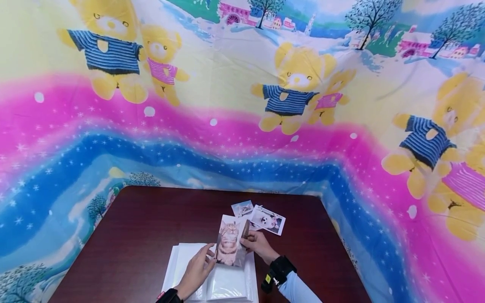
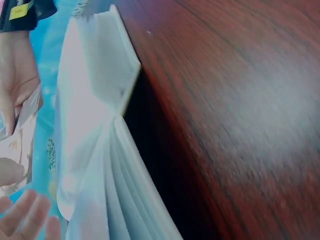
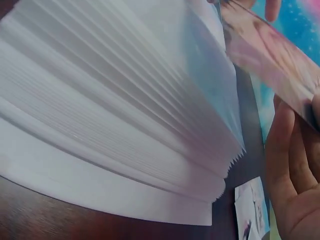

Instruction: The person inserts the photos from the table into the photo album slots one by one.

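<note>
A photo of an orange tabby cat (image 1: 229,240) is held up over an open album with clear-pocket white pages (image 1: 227,286). My right hand (image 1: 260,246) pinches the photo's right edge between thumb and fingers. At the lower left edge, the thumb and fingers of my left hand (image 1: 197,269) hold the same photo. In the right wrist view, the photo (image 3: 275,50) tilts above the fanned album pages (image 3: 125,100), apart from them. The left wrist view catches the album's edge (image 2: 145,175) and part of my left fingers (image 2: 27,212).
Several loose photos lie behind the album on the dark wooden table (image 1: 159,219), among them one of a white dog (image 1: 267,219) and a smaller one with a blue background (image 1: 242,208). A curtain printed with teddy bears (image 1: 291,92) hangs around the table's far side.
</note>
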Demonstrator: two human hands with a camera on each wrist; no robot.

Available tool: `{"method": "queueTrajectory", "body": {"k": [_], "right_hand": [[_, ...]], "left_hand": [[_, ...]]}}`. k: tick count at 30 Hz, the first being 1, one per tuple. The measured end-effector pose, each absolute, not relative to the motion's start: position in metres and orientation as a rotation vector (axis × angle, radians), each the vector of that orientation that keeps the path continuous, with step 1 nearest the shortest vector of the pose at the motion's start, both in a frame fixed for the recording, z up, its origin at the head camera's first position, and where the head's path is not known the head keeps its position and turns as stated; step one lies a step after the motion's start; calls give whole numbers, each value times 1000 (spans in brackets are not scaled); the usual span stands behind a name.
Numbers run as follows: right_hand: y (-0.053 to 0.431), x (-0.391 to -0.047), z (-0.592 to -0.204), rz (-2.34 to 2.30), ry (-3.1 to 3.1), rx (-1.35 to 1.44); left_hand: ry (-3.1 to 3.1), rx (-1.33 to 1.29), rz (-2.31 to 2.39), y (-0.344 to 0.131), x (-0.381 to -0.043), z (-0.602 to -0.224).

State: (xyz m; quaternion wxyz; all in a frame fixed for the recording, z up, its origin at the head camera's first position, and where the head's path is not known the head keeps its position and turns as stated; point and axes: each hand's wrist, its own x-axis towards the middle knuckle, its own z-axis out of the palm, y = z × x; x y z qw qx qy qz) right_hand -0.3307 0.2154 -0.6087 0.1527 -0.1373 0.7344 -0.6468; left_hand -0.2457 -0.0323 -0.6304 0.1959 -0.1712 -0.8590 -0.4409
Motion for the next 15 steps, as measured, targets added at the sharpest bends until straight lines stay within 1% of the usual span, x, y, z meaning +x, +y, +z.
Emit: {"method": "queueTrajectory", "body": {"k": [6,10,15], "right_hand": [[216,-345,-603,-1939,2171,-281],[214,-354,-599,-1979,2208,-223],[208,-363,-600,-1987,2241,-226]], "left_hand": [[-2374,-530,-859,-29,-247,-632],[-2451,-712,-661,-28,-250,-632],[-2549,-962,-403,-29,-254,-632]]}}
